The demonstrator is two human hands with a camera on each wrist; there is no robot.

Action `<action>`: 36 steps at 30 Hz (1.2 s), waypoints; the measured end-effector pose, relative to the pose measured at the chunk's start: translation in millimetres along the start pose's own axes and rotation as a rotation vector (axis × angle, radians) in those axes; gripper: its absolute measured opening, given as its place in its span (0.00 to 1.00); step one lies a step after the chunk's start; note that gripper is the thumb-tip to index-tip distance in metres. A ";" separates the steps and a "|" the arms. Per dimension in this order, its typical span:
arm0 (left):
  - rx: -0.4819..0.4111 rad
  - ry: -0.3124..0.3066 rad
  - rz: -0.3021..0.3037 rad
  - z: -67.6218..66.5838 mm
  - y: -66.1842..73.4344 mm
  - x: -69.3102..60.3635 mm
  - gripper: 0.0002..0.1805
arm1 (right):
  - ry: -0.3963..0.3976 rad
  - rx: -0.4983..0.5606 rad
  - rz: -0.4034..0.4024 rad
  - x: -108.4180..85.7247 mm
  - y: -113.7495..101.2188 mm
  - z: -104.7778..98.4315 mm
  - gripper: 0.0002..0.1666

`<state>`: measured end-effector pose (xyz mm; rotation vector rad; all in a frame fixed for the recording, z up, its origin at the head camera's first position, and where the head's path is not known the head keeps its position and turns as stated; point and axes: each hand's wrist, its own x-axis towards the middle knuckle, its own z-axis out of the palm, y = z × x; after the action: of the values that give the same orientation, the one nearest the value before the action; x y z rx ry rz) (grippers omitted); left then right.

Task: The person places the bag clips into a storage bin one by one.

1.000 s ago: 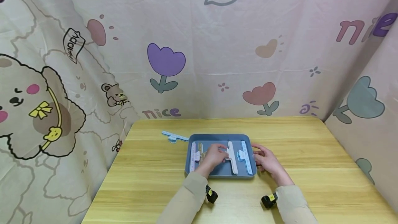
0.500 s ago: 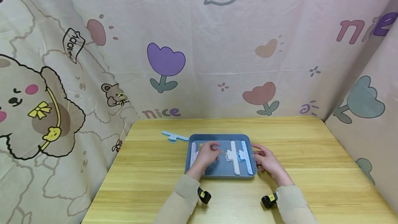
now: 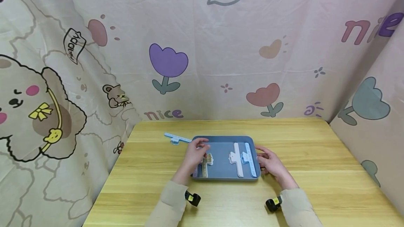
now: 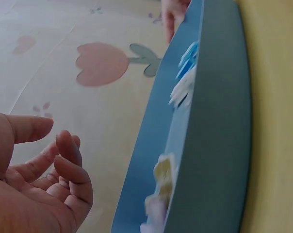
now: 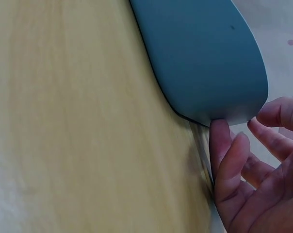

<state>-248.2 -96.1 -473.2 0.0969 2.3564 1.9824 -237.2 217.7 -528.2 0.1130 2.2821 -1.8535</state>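
Observation:
My left hand (image 3: 194, 154) hovers over the left end of a blue-grey tray (image 3: 221, 178), its fingers loosely bent around nothing. Below it lie a gold-brown ruler clip (image 3: 205, 169) and a pale purple clip (image 3: 195, 172), the latter mostly hidden. A white clip (image 3: 238, 160) and a blue ruler clip (image 3: 250, 160) lie side by side in the right part of the tray. At the tray's right end wall, my right hand (image 3: 272, 165) touches it with fingertips; in the right wrist view the fingers (image 5: 219, 145) meet the outer wall (image 5: 209, 73).
Another light blue ruler clip (image 3: 176, 138) lies on the wooden table (image 3: 142, 178), close to the tray's back left corner. A patterned cloth (image 3: 202, 62) hangs behind the table and along both sides.
My left hand has let go of the white clip, which now lies straighter beside the blue one, and has moved left over the tray's left end. The right hand has stayed put.

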 end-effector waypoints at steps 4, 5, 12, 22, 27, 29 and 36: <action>0.001 0.077 -0.040 -15.4 -1.5 2.0 0.16 | -0.001 -0.001 0.002 0.4 0.9 -0.2 0.32; 0.001 0.100 -0.048 -19.2 -2.2 2.6 0.16 | -0.001 -0.001 0.002 0.2 0.8 -0.2 0.32; -0.051 0.246 0.005 -45.3 -16.5 8.5 0.16 | -0.004 0.002 0.000 0.2 0.7 0.3 0.32; -0.058 0.378 -0.032 -72.7 -40.1 16.2 0.20 | -0.004 0.011 0.011 0.5 -0.3 -0.1 0.32; -0.083 0.359 -0.128 -83.8 -50.0 22.3 0.27 | -0.003 0.014 0.002 -0.3 -1.1 0.6 0.32; -0.099 0.355 -0.162 -87.0 -52.5 24.7 0.28 | -0.008 0.015 -0.003 -0.5 -0.9 0.9 0.32; -0.235 0.319 -0.241 -92.9 -55.0 32.5 0.26 | -0.011 0.039 0.015 0.0 -0.8 1.3 0.32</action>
<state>-289.2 -193.8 -511.7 -0.5249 2.1439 2.2666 -237.2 216.3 -527.6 0.1250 2.2325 -1.8873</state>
